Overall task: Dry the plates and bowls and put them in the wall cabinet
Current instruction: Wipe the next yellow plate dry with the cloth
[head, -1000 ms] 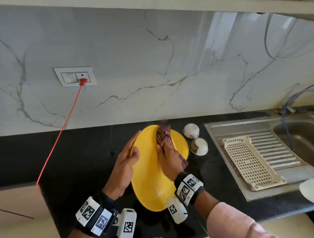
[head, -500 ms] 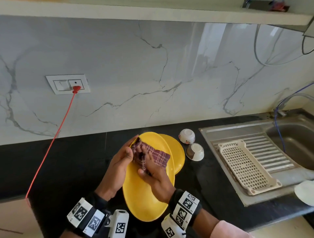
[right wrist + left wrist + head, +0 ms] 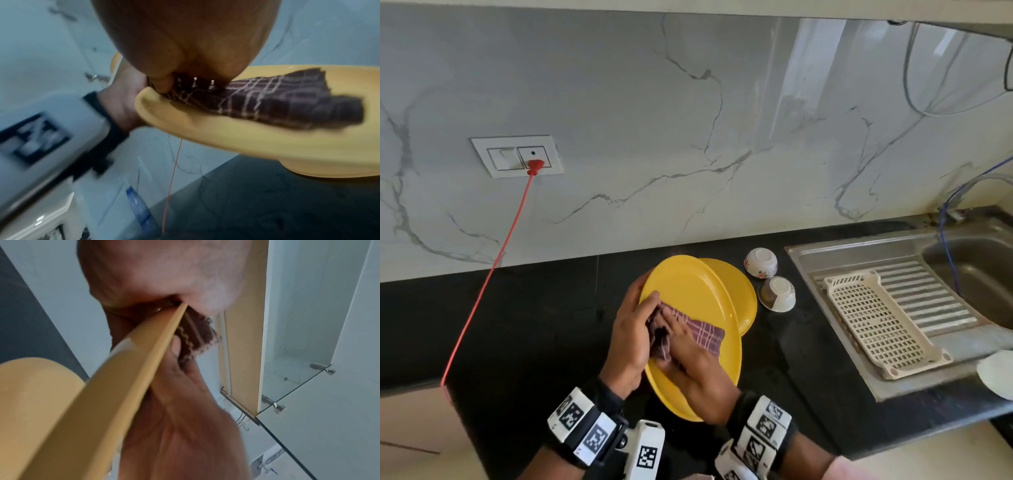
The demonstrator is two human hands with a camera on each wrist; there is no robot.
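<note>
My left hand (image 3: 631, 330) grips the left rim of a yellow plate (image 3: 698, 291), thumb over its face, holding it tilted above the black counter (image 3: 534, 315). My right hand (image 3: 688, 347) holds a maroon checked cloth (image 3: 705, 334) against the plate's face, close to my left thumb. In the right wrist view the cloth (image 3: 277, 100) lies across the plate (image 3: 226, 134) and reaches its rim. A second yellow plate (image 3: 741, 291) lies behind on the counter. Two small white bowls (image 3: 760, 263) (image 3: 779, 294) sit to the right. The wall cabinet (image 3: 298, 321) stands open overhead.
A steel sink (image 3: 976, 270) with a cream plastic rack (image 3: 873, 315) on its drainboard is on the right. A white object (image 3: 996, 373) shows at the right edge. A red cord (image 3: 493, 270) runs from the wall socket down across the counter's left end.
My right hand has swept the cloth from the plate's far edge down to its left side beside my left thumb. My left hand keeps its hold on the plate.
</note>
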